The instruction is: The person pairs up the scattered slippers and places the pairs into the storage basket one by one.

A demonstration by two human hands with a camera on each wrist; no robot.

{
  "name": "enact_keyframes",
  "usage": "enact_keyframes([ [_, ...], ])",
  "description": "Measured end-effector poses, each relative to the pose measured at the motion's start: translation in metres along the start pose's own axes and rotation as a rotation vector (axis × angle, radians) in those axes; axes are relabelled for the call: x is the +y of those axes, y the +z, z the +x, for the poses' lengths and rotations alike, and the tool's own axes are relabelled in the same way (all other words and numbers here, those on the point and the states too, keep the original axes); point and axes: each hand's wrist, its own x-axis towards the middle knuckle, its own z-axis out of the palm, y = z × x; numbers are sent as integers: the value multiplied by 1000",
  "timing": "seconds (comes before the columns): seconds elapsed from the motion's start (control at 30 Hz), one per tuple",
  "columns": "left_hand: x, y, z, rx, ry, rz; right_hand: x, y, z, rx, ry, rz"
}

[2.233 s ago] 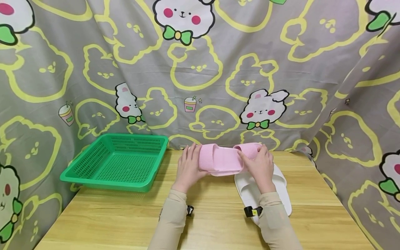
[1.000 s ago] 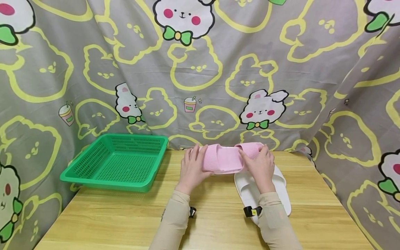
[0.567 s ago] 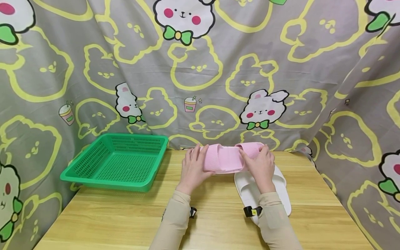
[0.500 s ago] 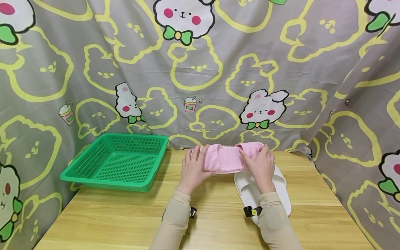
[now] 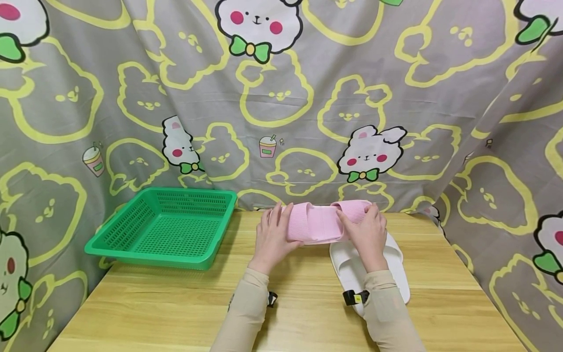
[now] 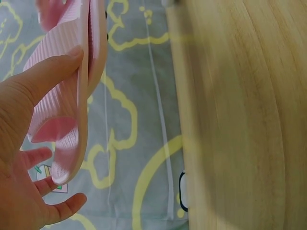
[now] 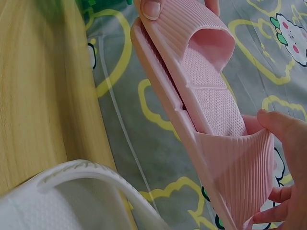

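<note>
A pair of pink slippers (image 5: pixel 324 225) is held up near the back of the table, sole against sole and facing opposite ways. My left hand (image 5: pixel 272 239) grips the left end, its thumb (image 6: pixel 55 69) on the ribbed strap in the left wrist view. At the right end, my right hand (image 5: pixel 368 237) holds the other ribbed strap, with the thumb on its edge. A narrow gap between the two soles shows in the right wrist view. White slippers (image 5: pixel 398 274) lie on the table beneath my right forearm, which partly hides them.
A green plastic basket (image 5: pixel 206 259) with slotted walls stands on the left side of the wooden table (image 5: pixel 303 313). A grey patterned curtain (image 5: pixel 299 112) hangs behind the table and along both sides.
Since the earliest frame my left hand and its end of the pink slippers have shifted slightly right, towards my right hand. Over the last second both hands have stayed nearly still.
</note>
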Motion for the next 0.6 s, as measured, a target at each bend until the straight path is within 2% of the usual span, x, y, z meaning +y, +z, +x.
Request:
enact_keyframes([
  [0.6,2,0,-1,3,-3,-33,-1,3,-1,-12,-9,18],
])
